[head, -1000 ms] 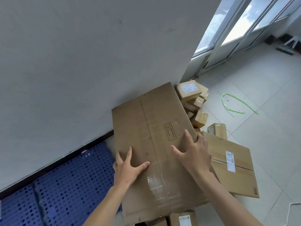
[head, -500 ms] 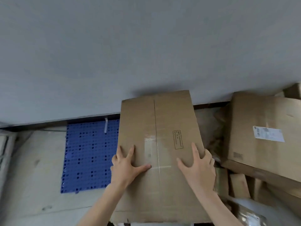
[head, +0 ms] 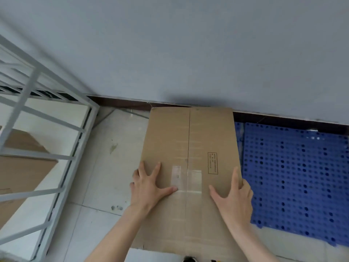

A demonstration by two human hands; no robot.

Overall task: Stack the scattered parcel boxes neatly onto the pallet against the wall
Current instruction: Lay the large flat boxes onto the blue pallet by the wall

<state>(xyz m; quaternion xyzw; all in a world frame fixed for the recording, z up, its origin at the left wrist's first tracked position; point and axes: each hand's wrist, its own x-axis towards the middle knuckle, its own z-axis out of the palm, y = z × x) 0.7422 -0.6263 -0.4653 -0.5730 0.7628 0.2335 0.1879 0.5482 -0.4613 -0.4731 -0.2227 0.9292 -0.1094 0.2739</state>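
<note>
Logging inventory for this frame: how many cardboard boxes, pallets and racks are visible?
Cardboard boxes: 2 (large box, box behind rack bars)
Blue pallet: 1
White rack: 1
Total: 4

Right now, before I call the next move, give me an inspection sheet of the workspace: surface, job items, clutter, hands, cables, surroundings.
Surface: pale tiled floor, a few small marks on it.
Job's things: blue perforated pallet on the floor against the wall; large cardboard box held in both hands, overlapping the pallet's left edge in view.
Clutter: another cardboard box inside the white metal rack at left.
Hands: left hand flat on the box top, fingers spread; right hand grips the box's right edge, thumb on top.
Cables: nothing seen.
Surroundings: grey wall, dark baseboard along its foot.
</note>
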